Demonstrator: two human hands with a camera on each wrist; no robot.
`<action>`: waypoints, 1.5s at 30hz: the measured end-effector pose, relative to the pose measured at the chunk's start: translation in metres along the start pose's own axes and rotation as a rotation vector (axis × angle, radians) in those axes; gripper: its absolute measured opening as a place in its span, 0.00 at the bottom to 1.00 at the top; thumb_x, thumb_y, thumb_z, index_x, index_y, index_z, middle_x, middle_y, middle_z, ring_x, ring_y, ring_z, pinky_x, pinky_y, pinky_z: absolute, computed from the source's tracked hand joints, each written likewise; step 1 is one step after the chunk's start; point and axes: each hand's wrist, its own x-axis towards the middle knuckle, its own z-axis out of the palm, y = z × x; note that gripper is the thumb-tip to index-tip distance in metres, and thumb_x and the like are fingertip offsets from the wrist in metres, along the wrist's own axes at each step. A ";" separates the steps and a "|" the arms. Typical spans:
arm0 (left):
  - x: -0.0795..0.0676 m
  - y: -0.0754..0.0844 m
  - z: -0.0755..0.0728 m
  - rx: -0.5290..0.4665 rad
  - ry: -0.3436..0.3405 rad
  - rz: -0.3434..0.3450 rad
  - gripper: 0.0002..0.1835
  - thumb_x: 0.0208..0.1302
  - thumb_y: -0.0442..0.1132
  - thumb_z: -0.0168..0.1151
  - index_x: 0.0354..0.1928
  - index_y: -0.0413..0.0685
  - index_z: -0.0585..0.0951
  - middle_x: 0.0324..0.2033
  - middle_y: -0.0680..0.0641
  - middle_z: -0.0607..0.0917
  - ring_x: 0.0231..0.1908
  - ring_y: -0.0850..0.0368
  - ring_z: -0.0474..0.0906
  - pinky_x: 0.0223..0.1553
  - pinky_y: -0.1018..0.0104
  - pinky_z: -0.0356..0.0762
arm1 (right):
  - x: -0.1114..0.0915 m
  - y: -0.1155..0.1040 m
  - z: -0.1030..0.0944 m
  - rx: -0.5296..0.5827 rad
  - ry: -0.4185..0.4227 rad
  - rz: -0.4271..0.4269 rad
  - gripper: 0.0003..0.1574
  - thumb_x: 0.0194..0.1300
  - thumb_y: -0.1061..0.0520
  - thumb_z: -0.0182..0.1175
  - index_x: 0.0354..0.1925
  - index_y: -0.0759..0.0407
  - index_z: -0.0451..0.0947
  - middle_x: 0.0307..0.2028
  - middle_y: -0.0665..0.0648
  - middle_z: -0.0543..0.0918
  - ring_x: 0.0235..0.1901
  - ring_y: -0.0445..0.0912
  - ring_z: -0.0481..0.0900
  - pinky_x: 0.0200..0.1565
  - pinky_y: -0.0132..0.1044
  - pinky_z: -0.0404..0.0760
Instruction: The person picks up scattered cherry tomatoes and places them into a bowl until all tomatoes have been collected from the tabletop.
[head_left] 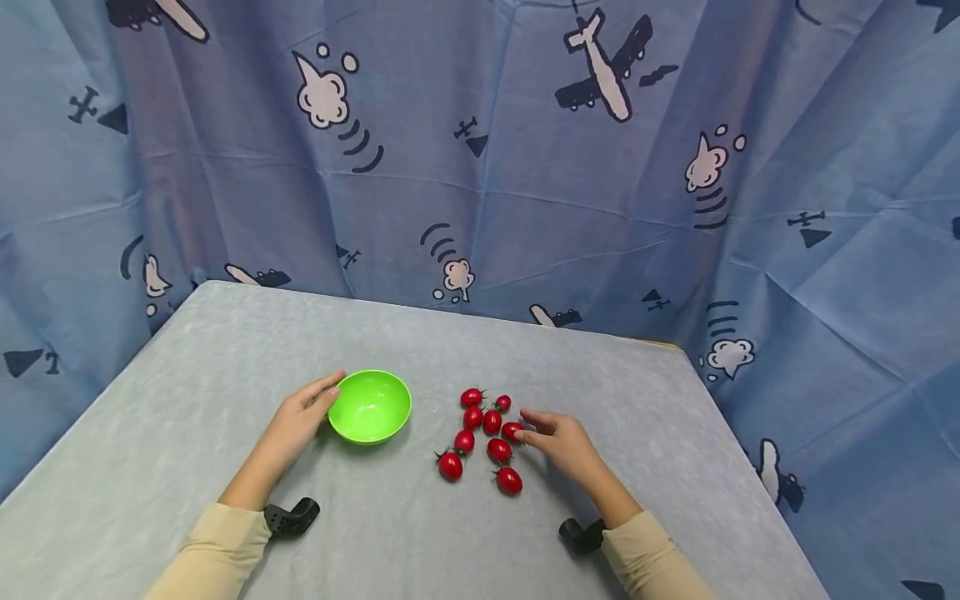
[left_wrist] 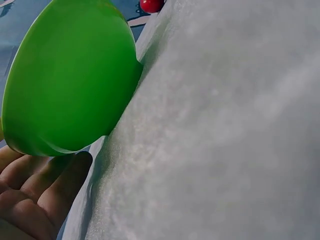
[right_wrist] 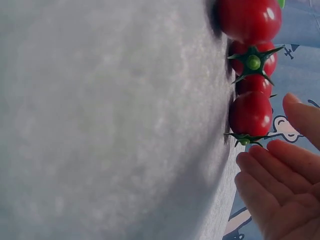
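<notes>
A bright green bowl (head_left: pixel 371 407) stands upright on the table with nothing in it. My left hand (head_left: pixel 302 414) is at its left side, fingertips right at the wall and rim. In the left wrist view the fingers (left_wrist: pixel 57 187) extend loosely along the bowl (left_wrist: pixel 75 75). To the right lies a loose group of several small red tomatoes (head_left: pixel 492 422), some with green stalks. My right hand (head_left: pixel 558 440) reaches in from the right, thumb and fingers spread apart on either side of the rightmost tomato (head_left: pixel 512 431). The right wrist view shows this palm (right_wrist: pixel 285 200) facing the tomatoes, fingers fairly straight.
A pale cloth-covered table (head_left: pixel 360 533) carries everything. Behind and beside it hangs a blue curtain (head_left: pixel 405 208) printed with planes and clouds. Two tomatoes lie nearer the front, one at the left (head_left: pixel 450 466) and one at the right (head_left: pixel 508 481).
</notes>
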 end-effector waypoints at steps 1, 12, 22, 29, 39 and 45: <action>-0.001 0.000 0.000 0.002 0.003 -0.003 0.30 0.80 0.52 0.43 0.76 0.45 0.61 0.75 0.41 0.61 0.74 0.42 0.59 0.67 0.50 0.70 | 0.000 0.000 0.001 0.004 0.002 0.006 0.29 0.65 0.51 0.67 0.61 0.59 0.79 0.60 0.60 0.82 0.61 0.57 0.78 0.61 0.53 0.77; -0.001 -0.008 -0.005 -0.026 0.040 -0.072 0.28 0.79 0.54 0.43 0.75 0.51 0.65 0.75 0.46 0.64 0.74 0.47 0.59 0.63 0.64 0.73 | 0.007 -0.006 0.008 0.010 0.023 -0.012 0.22 0.62 0.58 0.69 0.55 0.59 0.84 0.54 0.60 0.86 0.58 0.54 0.80 0.58 0.51 0.80; 0.000 -0.008 -0.005 -0.105 0.032 -0.095 0.30 0.77 0.57 0.46 0.74 0.52 0.65 0.74 0.47 0.65 0.71 0.49 0.63 0.49 0.82 0.73 | 0.010 -0.005 0.013 -0.008 0.019 -0.015 0.22 0.61 0.59 0.70 0.54 0.59 0.85 0.54 0.59 0.86 0.61 0.55 0.78 0.61 0.52 0.77; 0.004 -0.011 -0.001 -0.130 0.028 -0.096 0.30 0.77 0.56 0.47 0.74 0.52 0.67 0.73 0.47 0.67 0.68 0.49 0.66 0.48 0.78 0.78 | 0.008 -0.004 0.011 -0.033 0.058 0.013 0.21 0.60 0.58 0.71 0.52 0.59 0.86 0.53 0.61 0.86 0.59 0.56 0.79 0.59 0.52 0.78; 0.005 -0.014 0.000 -0.145 0.041 -0.114 0.30 0.77 0.56 0.47 0.74 0.52 0.66 0.74 0.48 0.66 0.70 0.49 0.64 0.49 0.78 0.77 | 0.004 -0.011 0.011 0.001 0.105 0.030 0.18 0.57 0.55 0.73 0.47 0.58 0.88 0.48 0.60 0.89 0.51 0.50 0.82 0.44 0.38 0.81; 0.005 -0.016 0.000 -0.146 0.045 -0.113 0.29 0.77 0.56 0.48 0.74 0.53 0.67 0.74 0.48 0.67 0.69 0.52 0.66 0.48 0.79 0.77 | 0.002 -0.023 0.009 0.024 0.144 0.042 0.18 0.57 0.53 0.74 0.45 0.57 0.89 0.46 0.60 0.89 0.51 0.52 0.82 0.44 0.37 0.80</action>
